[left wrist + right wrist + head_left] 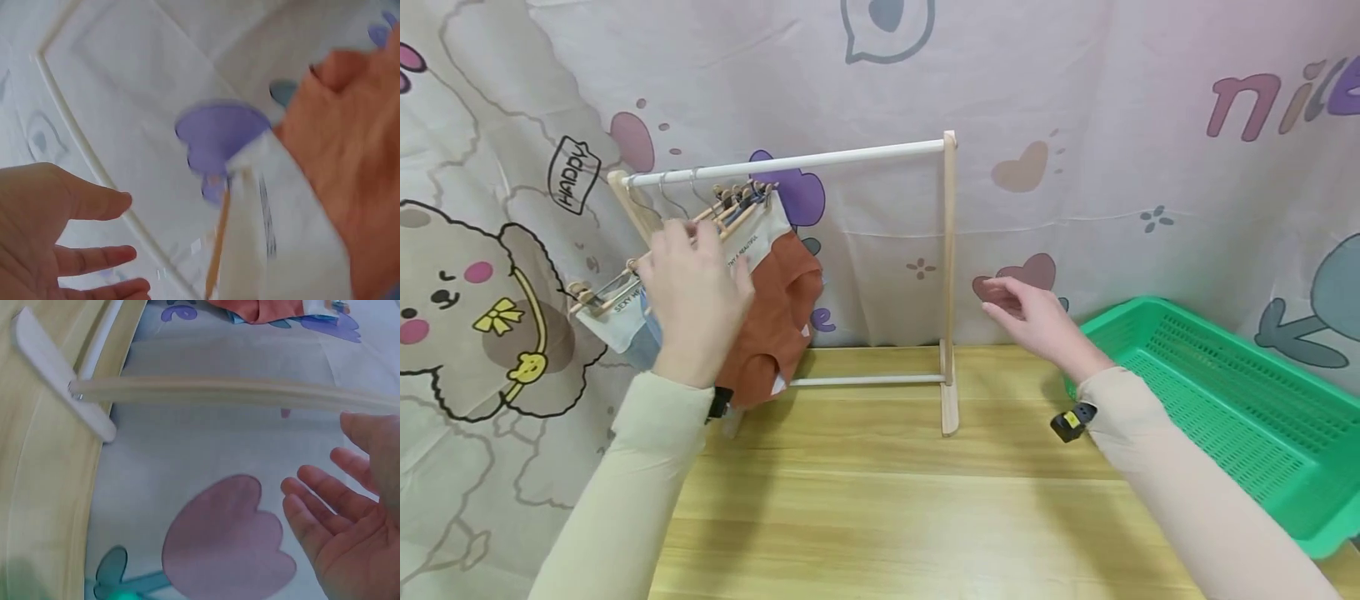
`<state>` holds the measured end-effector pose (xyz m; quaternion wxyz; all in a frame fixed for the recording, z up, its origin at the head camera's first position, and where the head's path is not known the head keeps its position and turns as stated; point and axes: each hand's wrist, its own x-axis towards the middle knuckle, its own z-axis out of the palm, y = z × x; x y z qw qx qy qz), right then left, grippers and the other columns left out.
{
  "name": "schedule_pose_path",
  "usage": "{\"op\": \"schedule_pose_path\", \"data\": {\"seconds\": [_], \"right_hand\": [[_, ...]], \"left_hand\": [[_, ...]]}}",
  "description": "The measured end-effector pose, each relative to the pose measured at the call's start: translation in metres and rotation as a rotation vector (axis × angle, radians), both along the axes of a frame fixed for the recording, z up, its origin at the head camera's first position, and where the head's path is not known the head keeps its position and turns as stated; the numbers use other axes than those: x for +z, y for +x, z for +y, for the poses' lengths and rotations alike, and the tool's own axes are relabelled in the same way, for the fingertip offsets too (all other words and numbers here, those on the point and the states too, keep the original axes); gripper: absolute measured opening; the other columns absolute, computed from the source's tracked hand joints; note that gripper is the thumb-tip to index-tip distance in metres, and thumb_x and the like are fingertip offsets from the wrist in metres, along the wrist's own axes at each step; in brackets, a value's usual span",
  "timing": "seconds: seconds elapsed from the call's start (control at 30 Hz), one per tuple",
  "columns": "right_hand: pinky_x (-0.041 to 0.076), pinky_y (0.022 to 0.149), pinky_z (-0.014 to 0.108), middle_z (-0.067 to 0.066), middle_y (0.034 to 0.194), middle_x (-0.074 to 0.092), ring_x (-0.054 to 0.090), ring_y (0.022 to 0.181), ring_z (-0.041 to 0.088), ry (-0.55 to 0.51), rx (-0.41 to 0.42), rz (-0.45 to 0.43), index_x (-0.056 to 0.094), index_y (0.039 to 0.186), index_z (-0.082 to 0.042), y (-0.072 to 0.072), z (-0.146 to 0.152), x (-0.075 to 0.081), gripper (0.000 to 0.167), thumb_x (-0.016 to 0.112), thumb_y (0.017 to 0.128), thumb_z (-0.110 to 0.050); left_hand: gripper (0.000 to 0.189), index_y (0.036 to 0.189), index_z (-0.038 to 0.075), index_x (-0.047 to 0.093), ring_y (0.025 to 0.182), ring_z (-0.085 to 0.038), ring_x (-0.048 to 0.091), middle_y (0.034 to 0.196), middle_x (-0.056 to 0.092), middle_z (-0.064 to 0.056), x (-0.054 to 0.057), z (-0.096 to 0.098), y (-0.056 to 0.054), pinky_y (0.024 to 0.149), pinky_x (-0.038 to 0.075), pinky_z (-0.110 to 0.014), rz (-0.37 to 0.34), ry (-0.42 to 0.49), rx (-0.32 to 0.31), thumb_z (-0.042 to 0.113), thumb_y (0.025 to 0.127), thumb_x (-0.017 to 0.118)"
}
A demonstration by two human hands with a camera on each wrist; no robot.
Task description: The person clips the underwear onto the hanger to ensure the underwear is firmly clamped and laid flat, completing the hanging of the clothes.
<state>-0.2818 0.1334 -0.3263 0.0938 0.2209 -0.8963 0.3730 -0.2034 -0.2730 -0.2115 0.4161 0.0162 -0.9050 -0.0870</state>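
Observation:
Several wooden clip hangers (745,215) with metal hooks hang at the left end of the white rail (850,157) of a small clothes rack. The front one carries a rust-orange garment (778,304) with a white printed top band; blue cloth shows behind it. My left hand (692,287) is in front of the hangers, hiding their middle. In the left wrist view its thumb and fingers (103,256) are spread, with nothing between them. My right hand (1037,321) hovers right of the rack's upright (950,258), fingers loosely bent and holding nothing.
A green plastic basket (1213,367) stands on the wooden table (880,517) at the right. The rack's wooden foot (950,408) rests on the tabletop. Behind everything hangs a printed curtain (880,100).

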Motion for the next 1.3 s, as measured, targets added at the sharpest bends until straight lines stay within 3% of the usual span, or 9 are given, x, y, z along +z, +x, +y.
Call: {"op": "schedule_pose_path", "data": {"seconds": [0.1,0.23,0.37,0.5,0.7,0.9,1.17,1.3], "right_hand": [[0.05,0.115,0.058,0.023,0.147,0.065,0.064,0.135,0.042,0.056,-0.015,0.009,0.055,0.153,-0.005,0.012,0.014,0.0,0.049,0.063,0.11,-0.028],[0.048,0.116,0.061,0.022,0.153,0.06,0.059,0.14,0.044,0.094,-0.027,-0.011,0.053,0.154,-0.005,0.028,0.03,-0.003,0.051,0.061,0.111,-0.031],[0.049,0.115,0.061,0.021,0.154,0.059,0.057,0.142,0.044,0.111,-0.039,-0.029,0.053,0.154,-0.005,0.042,0.043,-0.006,0.052,0.061,0.111,-0.033],[0.049,0.112,0.065,0.024,0.151,0.061,0.059,0.138,0.046,0.15,-0.053,-0.007,0.054,0.153,-0.003,0.053,0.054,-0.01,0.052,0.062,0.11,-0.032],[0.041,0.114,0.072,0.028,0.157,0.053,0.049,0.144,0.052,0.249,-0.074,0.011,0.047,0.158,-0.001,0.062,0.068,-0.023,0.06,0.062,0.11,-0.033],[0.028,0.116,0.082,0.037,0.166,0.033,0.032,0.15,0.063,0.36,-0.148,0.036,0.031,0.167,-0.002,0.056,0.088,-0.039,0.075,0.06,0.11,-0.041],[0.012,0.119,0.085,0.037,0.173,0.011,0.011,0.156,0.067,0.437,-0.245,-0.051,0.013,0.173,-0.009,0.051,0.12,-0.05,0.083,0.045,0.112,-0.056],[0.009,0.119,0.086,0.038,0.173,0.005,0.008,0.155,0.068,0.457,-0.271,-0.092,0.007,0.173,-0.01,0.06,0.127,-0.049,0.086,0.041,0.112,-0.06]], "left_hand": [[0.039,0.126,-0.006,0.064,0.119,-0.053,0.058,0.128,0.062,-0.032,-0.017,0.012,-0.004,0.097,0.046,-0.068,-0.024,-0.006,-0.114,0.023,0.1,0.07],[0.043,0.132,-0.003,0.065,0.116,-0.051,0.064,0.13,0.066,-0.029,-0.046,0.026,-0.011,0.094,0.052,-0.067,-0.132,0.024,-0.24,0.026,0.1,0.073],[0.046,0.138,-0.001,0.064,0.12,-0.05,0.065,0.136,0.065,-0.028,-0.076,0.036,-0.018,0.095,0.055,-0.066,-0.224,0.037,-0.302,0.026,0.102,0.073],[0.052,0.147,0.0,0.059,0.132,-0.049,0.063,0.147,0.061,-0.029,-0.1,0.047,-0.023,0.107,0.053,-0.064,-0.3,0.022,-0.344,0.029,0.105,0.07],[0.061,0.161,0.008,0.046,0.15,-0.048,0.048,0.167,0.043,-0.027,-0.129,0.062,-0.028,0.122,0.037,-0.07,-0.455,0.027,-0.318,0.039,0.11,0.06],[0.067,0.17,0.016,0.032,0.163,-0.044,0.028,0.177,0.023,-0.022,-0.153,0.069,-0.036,0.129,0.022,-0.07,-0.55,0.042,-0.278,0.047,0.113,0.05],[0.07,0.172,0.022,0.027,0.165,-0.046,0.019,0.179,0.016,-0.02,-0.174,0.066,-0.053,0.128,0.021,-0.074,-0.645,0.058,-0.228,0.054,0.113,0.046],[0.07,0.171,0.024,0.031,0.163,-0.047,0.023,0.178,0.021,-0.019,-0.179,0.062,-0.052,0.125,0.025,-0.076,-0.648,0.039,-0.177,0.058,0.111,0.047]]}}
